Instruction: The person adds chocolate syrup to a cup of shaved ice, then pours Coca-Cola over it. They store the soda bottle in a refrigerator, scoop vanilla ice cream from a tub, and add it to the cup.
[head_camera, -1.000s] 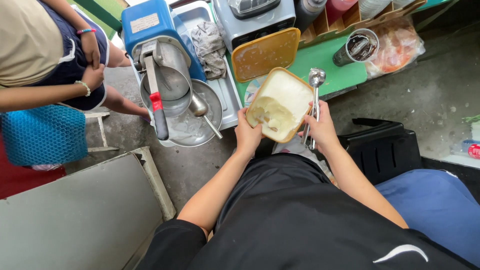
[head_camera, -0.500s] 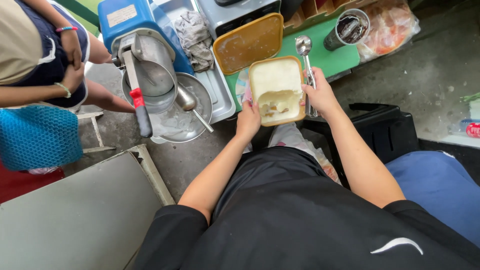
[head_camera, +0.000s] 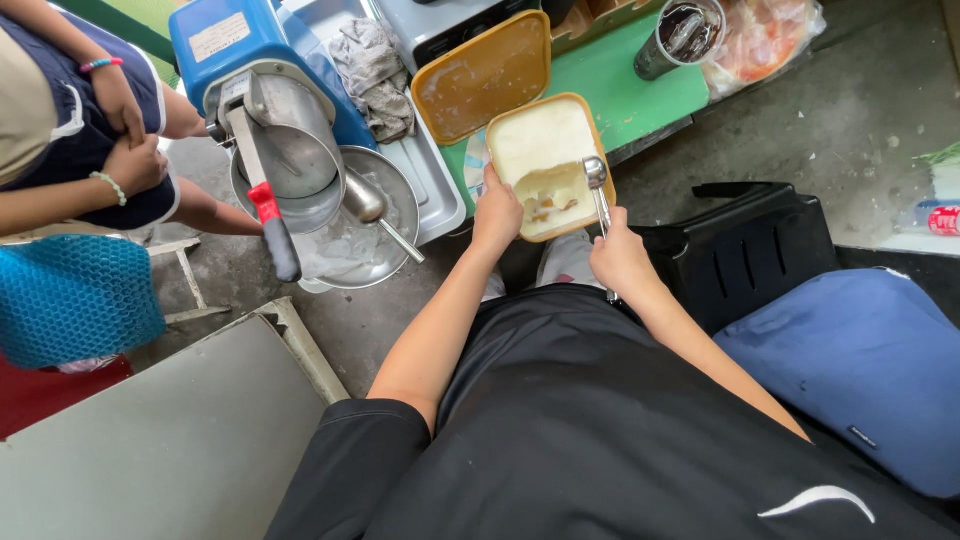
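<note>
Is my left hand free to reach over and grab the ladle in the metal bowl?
Probably not yet: the left hand grips the tub. The ladle in the metal bowl lies uncovered close by, so it likely could after letting go.

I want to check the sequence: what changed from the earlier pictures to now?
The right hand took the scoop and moved it from beside the tub into it. The left hand keeps holding the tub's edge; the lid stays behind it.

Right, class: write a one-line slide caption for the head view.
Left hand steadies a yellow-rimmed tub while right hand holds a metal scoop in it.
</note>
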